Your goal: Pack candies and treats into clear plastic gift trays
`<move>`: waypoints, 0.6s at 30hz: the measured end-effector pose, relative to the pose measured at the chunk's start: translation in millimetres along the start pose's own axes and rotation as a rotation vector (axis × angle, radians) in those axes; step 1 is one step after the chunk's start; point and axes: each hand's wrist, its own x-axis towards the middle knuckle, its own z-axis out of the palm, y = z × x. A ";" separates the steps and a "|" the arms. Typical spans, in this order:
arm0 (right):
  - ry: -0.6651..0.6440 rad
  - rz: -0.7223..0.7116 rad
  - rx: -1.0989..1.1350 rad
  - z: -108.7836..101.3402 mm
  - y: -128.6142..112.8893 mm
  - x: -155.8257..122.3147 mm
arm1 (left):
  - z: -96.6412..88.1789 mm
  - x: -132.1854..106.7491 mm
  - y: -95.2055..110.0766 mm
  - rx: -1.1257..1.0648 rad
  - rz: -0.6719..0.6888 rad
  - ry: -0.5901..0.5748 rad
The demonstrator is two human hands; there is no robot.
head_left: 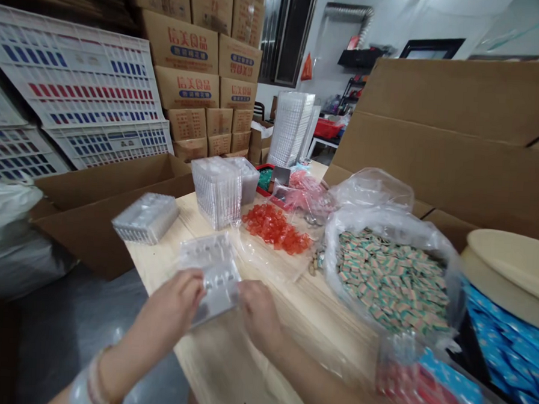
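A clear plastic tray (218, 265) with small moulded hollows lies on the wooden table in front of me, slightly blurred. My left hand (176, 302) is closed at its near left side, with the fingers curled over the edge. At its right edge my right hand (259, 313) pinches the plastic. Beyond the tray is a pile of small red translucent pieces (275, 227) on a clear plastic sheet. A stack of similar clear trays (216, 193) stands behind, and a lower stack (146, 218) lies at the table's left edge.
At right, a clear bag (333, 277) holds many small green-and-tan packets (396, 281). Beside it are a cream-coloured basin (510, 269) and blue packaging (510, 347). An open carton (110, 218) stands left of the table. White crates (78, 65) and stacked cartons (187, 47) are behind.
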 end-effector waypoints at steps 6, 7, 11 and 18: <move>0.064 0.351 0.351 -3.9 7.9 -10.4 | 38.0 -24.3 29.4 0.050 0.111 -0.184; 0.067 0.397 0.402 -1.0 5.5 -7.9 | 37.6 -24.0 30.8 0.035 0.109 -0.170; 0.052 0.722 0.666 -10.0 -2.7 -0.8 | 17.1 -23.4 40.6 -0.081 0.221 -0.075; 0.260 0.740 0.193 -152.2 9.5 -130.1 | 17.5 -38.8 93.5 -0.393 0.484 -0.068</move>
